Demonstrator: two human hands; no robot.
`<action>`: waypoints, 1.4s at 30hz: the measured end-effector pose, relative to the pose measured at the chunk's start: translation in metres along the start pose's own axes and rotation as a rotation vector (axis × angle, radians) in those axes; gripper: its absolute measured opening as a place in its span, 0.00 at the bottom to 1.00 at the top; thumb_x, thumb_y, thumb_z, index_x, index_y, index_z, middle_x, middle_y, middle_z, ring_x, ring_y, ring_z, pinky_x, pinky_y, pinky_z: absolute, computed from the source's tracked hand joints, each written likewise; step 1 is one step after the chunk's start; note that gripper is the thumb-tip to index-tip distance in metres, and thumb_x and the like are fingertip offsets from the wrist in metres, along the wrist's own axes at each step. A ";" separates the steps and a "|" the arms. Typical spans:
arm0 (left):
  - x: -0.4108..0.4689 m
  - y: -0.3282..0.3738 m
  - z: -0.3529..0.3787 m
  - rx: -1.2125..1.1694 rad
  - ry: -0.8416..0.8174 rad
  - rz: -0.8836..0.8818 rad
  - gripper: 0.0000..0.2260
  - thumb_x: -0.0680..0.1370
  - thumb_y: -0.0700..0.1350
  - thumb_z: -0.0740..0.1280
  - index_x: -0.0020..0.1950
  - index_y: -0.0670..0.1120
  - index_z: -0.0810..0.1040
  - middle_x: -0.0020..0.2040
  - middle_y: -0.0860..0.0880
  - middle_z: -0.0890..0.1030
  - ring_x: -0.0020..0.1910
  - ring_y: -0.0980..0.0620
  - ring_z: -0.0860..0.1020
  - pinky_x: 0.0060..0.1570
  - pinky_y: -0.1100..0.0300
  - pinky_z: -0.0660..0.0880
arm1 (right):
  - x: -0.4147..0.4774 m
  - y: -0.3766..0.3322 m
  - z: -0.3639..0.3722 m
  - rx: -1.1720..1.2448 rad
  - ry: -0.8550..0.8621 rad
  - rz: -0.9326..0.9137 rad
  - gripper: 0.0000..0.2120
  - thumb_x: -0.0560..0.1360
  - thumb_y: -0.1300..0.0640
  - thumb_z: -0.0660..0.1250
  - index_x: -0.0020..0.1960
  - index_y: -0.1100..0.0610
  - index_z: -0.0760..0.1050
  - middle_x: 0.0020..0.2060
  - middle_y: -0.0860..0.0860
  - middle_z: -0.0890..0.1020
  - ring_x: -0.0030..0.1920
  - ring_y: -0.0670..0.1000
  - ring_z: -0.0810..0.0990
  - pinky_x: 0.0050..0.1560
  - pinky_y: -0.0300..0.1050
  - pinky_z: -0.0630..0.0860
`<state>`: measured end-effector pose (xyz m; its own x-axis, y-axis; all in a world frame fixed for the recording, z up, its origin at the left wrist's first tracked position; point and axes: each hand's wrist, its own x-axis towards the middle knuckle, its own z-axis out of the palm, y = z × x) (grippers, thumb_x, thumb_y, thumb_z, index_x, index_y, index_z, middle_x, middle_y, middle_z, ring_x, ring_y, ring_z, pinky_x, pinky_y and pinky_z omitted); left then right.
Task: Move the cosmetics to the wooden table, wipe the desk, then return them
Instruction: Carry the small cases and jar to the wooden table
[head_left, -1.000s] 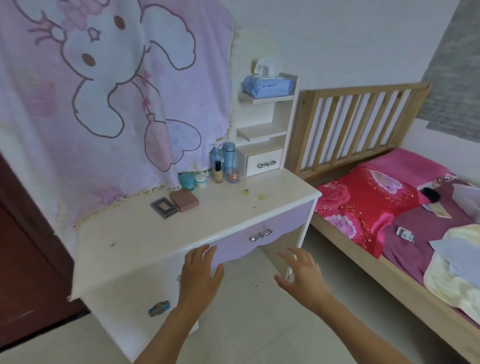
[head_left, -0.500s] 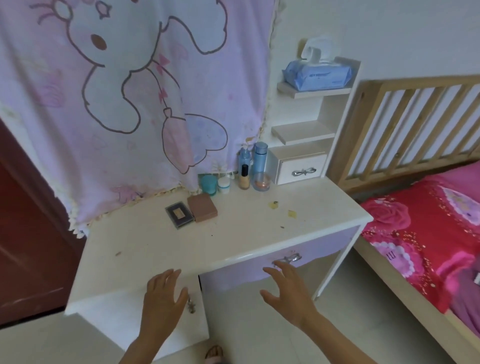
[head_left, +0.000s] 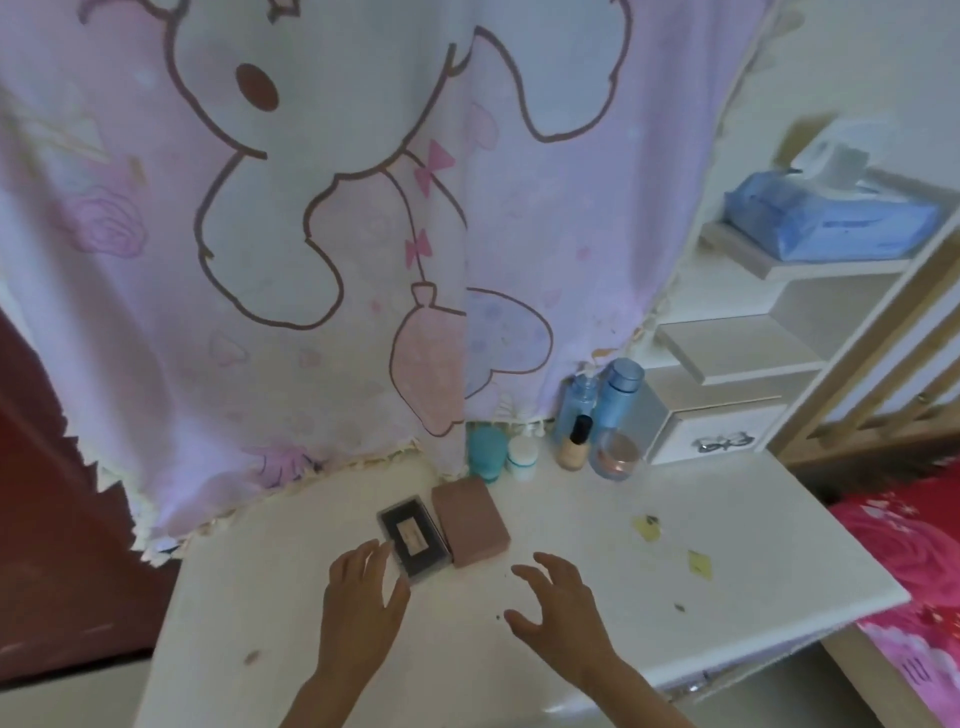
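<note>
We see both hands over the white tabletop (head_left: 249, 587), and neither holds anything. The left hand (head_left: 358, 613) is spread flat with straight fingers. Its fingertips (head_left: 375, 553) reach the near left corner of the black compact case (head_left: 414, 535) — whether they touch it we cannot tell. The right hand (head_left: 563, 613) is open with loosely bent fingers, near the brown box (head_left: 470, 519) but apart from it. Case and box lie flat, side by side. The remaining cosmetics stand at the back edge, beside the small drawer unit (head_left: 717, 431): a teal jar (head_left: 487, 453), a white jar (head_left: 522, 458), a foundation bottle (head_left: 575, 441) and a glass jar (head_left: 616, 457). Behind these stand a tall blue bottle (head_left: 618, 400) and a pale spray bottle (head_left: 583, 397). Yellow scraps (head_left: 647, 527) lie on the right of the tabletop — a blue tissue pack (head_left: 831, 221) sits on the top shelf.
</note>
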<state>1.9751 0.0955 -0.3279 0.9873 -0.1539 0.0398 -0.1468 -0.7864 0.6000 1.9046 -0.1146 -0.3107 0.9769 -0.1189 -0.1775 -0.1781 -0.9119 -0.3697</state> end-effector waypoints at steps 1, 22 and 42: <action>0.006 -0.003 0.000 -0.001 -0.011 -0.009 0.20 0.77 0.45 0.63 0.67 0.43 0.68 0.68 0.45 0.69 0.68 0.45 0.62 0.66 0.54 0.61 | 0.007 -0.004 0.003 -0.004 -0.023 0.001 0.25 0.75 0.43 0.60 0.70 0.45 0.59 0.72 0.47 0.57 0.73 0.46 0.52 0.68 0.42 0.57; 0.023 -0.051 -0.008 0.053 0.030 -0.177 0.21 0.79 0.50 0.57 0.71 0.49 0.62 0.72 0.51 0.63 0.71 0.52 0.57 0.68 0.60 0.57 | 0.120 -0.056 0.044 -0.181 -0.013 0.227 0.29 0.74 0.42 0.60 0.69 0.53 0.57 0.71 0.60 0.58 0.68 0.59 0.61 0.65 0.51 0.63; 0.081 0.040 0.084 0.362 -0.053 -0.510 0.44 0.70 0.67 0.62 0.75 0.48 0.44 0.72 0.40 0.54 0.66 0.43 0.64 0.57 0.54 0.70 | 0.099 0.035 -0.016 0.000 -0.046 0.024 0.39 0.64 0.44 0.67 0.71 0.48 0.54 0.66 0.52 0.62 0.63 0.53 0.61 0.62 0.44 0.61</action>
<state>2.0441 0.0015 -0.3678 0.9357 0.2718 -0.2251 0.3211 -0.9202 0.2240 1.9965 -0.1649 -0.3263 0.9660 -0.1224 -0.2277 -0.2011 -0.9092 -0.3647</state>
